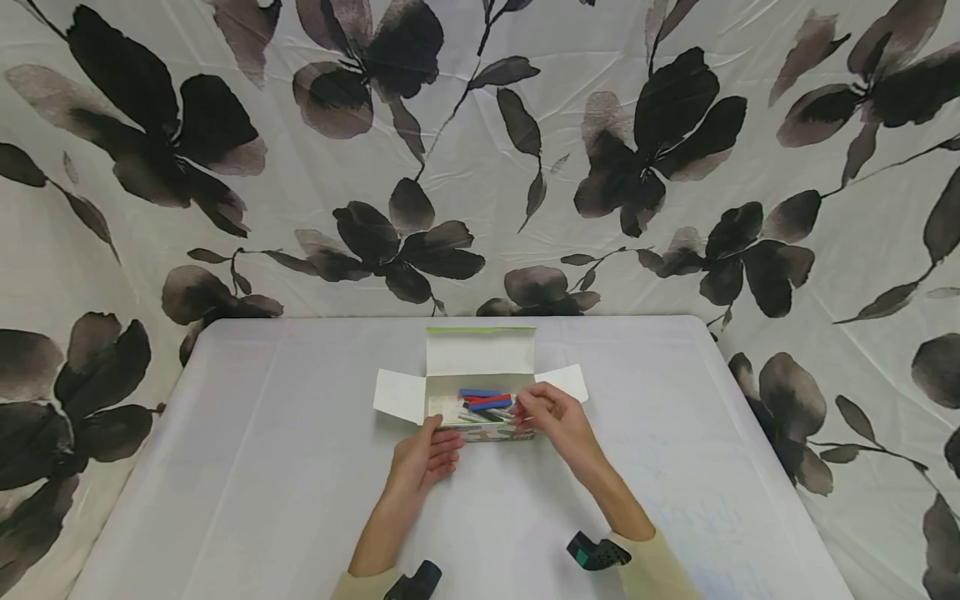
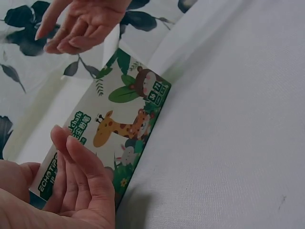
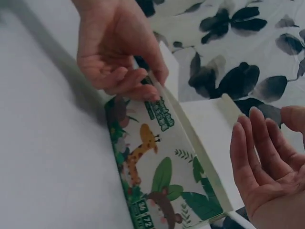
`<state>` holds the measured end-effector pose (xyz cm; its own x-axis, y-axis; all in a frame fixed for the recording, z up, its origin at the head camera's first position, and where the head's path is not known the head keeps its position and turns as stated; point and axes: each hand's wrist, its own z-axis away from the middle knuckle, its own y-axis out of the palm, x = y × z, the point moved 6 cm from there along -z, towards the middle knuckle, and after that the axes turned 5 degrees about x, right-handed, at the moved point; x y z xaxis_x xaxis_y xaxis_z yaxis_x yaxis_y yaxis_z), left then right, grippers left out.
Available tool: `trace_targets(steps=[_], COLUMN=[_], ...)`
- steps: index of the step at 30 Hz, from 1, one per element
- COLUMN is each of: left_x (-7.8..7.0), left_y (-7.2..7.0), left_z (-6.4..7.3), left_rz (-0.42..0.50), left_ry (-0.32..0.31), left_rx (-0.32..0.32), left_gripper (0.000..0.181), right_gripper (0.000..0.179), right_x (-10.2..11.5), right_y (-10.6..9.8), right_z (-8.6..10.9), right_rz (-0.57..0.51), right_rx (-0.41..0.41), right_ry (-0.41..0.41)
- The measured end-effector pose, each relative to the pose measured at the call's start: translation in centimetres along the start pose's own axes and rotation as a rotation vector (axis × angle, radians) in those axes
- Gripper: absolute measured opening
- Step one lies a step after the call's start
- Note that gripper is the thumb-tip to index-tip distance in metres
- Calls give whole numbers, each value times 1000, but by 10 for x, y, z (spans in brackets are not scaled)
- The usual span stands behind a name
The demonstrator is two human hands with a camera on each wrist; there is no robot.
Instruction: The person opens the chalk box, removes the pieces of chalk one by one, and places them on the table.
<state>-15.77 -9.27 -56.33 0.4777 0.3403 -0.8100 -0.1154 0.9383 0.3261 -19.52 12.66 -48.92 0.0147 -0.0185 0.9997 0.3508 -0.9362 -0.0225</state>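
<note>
An open cardboard box (image 1: 495, 433) printed with a giraffe and other animals stands on the table, the word "chalk" on its front. Inside it lie several slim coloured sticks (image 1: 491, 407), red, blue, dark and whitish. My left hand (image 1: 423, 458) holds the box's left front corner, thumb at the rim and fingers along the printed front (image 2: 126, 129). Over the right end of the box hovers my right hand (image 1: 558, 421), its fingers loosely bent near the sticks. In the right wrist view nothing shows between the right hand's thumb and fingers (image 3: 259, 143).
The box's back flap (image 1: 480, 350) stands up, and its left flap (image 1: 399, 396) and right flap (image 1: 564, 382) spread outward. A white cloth covers the table (image 1: 262, 467). Behind it hangs a floral curtain (image 1: 480, 167). Each wrist wears a small dark camera (image 1: 597, 552).
</note>
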Motion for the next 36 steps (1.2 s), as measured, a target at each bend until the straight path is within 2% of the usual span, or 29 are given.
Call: trace_targets(steps=[4, 10, 15, 20, 29, 36], left_x=[2, 4, 3, 1, 1, 2], left_y=[2, 3, 2, 3, 3, 1], left_z=[-1, -4, -3, 0, 0, 0], left_rz=[19, 17, 19, 31, 48, 58], left_ry=[4, 3, 6, 9, 23, 29], left_rx=[-1, -38, -73, -77, -71, -60], left_gripper=[50, 46, 40, 37, 39, 41], right_gripper=[28, 23, 19, 17, 17, 11], right_x=[11, 13, 6, 0, -1, -7], right_y=[0, 3, 10, 19, 31, 41], right_z=[-17, -34, -47, -53, -57, -65], right_rz=[128, 362, 557, 665, 926, 1052], right_rx=[1, 12, 110, 214, 264, 339], right_ry=[-96, -131, -174, -239, -255, -186])
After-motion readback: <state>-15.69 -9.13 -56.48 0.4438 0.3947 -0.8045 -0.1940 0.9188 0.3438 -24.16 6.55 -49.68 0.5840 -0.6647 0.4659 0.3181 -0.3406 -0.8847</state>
